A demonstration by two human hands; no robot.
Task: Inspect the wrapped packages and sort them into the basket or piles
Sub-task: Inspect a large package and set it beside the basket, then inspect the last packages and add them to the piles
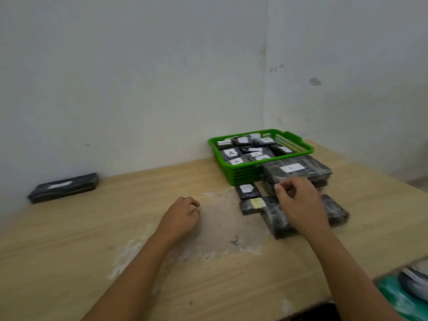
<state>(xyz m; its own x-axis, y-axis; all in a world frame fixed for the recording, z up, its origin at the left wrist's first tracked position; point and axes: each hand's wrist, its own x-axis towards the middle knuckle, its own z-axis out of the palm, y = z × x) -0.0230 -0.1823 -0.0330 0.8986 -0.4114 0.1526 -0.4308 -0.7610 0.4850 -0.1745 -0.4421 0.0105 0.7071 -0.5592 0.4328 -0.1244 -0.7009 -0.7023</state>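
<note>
my left hand [183, 215] rests loosely curled on the table [92, 239], holding nothing. my right hand [298, 202] hovers over the dark packages [275, 218] beside the green basket [245, 173]; whether it grips one is unclear.

Open tabletop on your left, clutter on your right.
The green basket [243, 174] and wrapped packages [273, 216] block your right; bare table [115, 228] lies open leftward.

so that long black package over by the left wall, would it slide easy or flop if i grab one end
The long black package looks boxy with straight edges, so it probably stays stiff. Its wrap looks glossy, so it may slip in the fingers and slide easily on the wooden table. It lies flat, so rolling or tipping seems unlikely.
</note>
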